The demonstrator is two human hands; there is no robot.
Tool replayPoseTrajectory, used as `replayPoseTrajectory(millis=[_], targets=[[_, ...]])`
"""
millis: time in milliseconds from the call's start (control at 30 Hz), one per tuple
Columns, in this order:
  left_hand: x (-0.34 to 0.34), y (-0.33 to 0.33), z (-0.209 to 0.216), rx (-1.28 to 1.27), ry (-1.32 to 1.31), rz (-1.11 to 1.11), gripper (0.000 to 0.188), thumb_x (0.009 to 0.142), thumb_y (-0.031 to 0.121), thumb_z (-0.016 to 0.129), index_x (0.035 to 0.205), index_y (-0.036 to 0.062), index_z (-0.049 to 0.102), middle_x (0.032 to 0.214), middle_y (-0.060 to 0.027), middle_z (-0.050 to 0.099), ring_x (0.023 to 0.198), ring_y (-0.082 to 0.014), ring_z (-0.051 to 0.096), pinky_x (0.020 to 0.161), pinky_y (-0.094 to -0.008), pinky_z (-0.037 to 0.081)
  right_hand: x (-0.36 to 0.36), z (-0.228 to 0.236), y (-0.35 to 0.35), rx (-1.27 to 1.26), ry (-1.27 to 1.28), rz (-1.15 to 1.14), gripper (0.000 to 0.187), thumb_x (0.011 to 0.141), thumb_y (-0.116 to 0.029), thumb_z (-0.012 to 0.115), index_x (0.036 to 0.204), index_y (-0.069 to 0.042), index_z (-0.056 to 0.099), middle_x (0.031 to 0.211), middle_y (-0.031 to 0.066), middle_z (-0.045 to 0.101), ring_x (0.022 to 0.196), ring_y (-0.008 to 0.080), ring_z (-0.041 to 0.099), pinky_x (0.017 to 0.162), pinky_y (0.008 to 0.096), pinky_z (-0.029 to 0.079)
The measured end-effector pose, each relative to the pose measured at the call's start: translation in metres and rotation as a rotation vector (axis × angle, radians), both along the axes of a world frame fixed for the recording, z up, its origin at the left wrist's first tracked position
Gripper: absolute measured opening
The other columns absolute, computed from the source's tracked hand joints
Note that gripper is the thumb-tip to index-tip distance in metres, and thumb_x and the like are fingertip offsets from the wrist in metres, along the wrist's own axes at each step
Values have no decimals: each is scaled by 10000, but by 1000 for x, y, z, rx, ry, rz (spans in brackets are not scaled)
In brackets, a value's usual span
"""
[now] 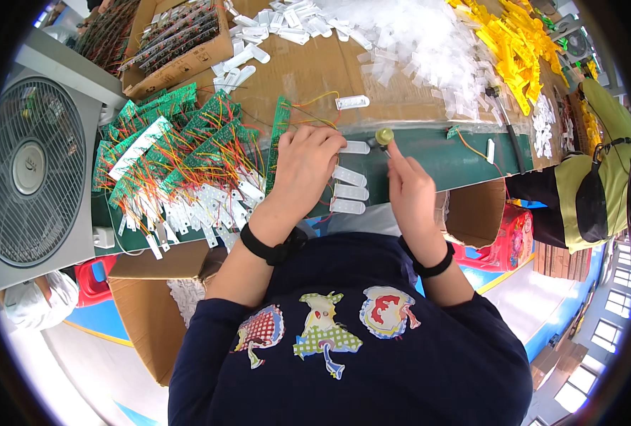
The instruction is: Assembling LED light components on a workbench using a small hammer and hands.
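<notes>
My left hand (307, 157) is closed with bent fingers. Its fingertips hold the end of a white rounded plastic case (358, 148) at the table edge. Beneath and beside this hand stands a long green circuit board strip (278, 128) with red and yellow wires. Several similar white cases (351, 192) lie in a column just nearer to me, and another white case (352, 102) sits farther away on a wire. My right hand (410, 186) is closed around a small mallet with a yellowish rounded head (384, 136), close to the held case; its handle is mostly hidden.
Wired green boards (180, 135) are piled at left, beside a grey fan (35, 167). White cases, clear plastic pieces (422, 50) and yellow parts (518, 46) cover the far side. A black-handled hammer (510, 135) lies at right. Another person (599, 163) stands beyond it.
</notes>
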State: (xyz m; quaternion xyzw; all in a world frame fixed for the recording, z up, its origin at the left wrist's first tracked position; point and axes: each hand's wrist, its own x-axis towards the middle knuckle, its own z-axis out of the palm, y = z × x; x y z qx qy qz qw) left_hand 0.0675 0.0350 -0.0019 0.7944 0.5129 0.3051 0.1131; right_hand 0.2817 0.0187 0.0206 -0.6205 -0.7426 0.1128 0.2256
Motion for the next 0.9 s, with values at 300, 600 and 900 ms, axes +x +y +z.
replayPoseTrajectory(millis=[300, 600, 900], targets=[[0, 2, 0, -94, -84, 37, 466, 821, 52, 786, 1240, 90, 587, 1223, -39, 714, 1187, -285, 626, 1030, -459, 428, -8, -9, -4, 173, 253, 228, 385, 948, 27, 655, 1318, -57, 720, 777, 115, 620, 632, 255, 619, 588, 357, 493], [-1, 4, -3, -77, -113, 50, 571, 798, 42, 807, 1289, 63, 515, 1210, -49, 721, 1154, -291, 645, 1033, -461, 434, -13, 2, 0, 322, 388, 188, 438, 918, -27, 691, 1339, -142, 733, 745, 85, 594, 603, 287, 619, 553, 401, 504], [1, 3, 0, -88, -118, 51, 499, 798, 22, 792, 1234, 64, 552, 1165, -76, 705, 1144, -307, 644, 1021, -458, 437, -5, -9, 16, 238, 154, 252, 387, 912, -53, 723, 1287, -141, 755, 748, 92, 612, 614, 288, 618, 572, 390, 507]])
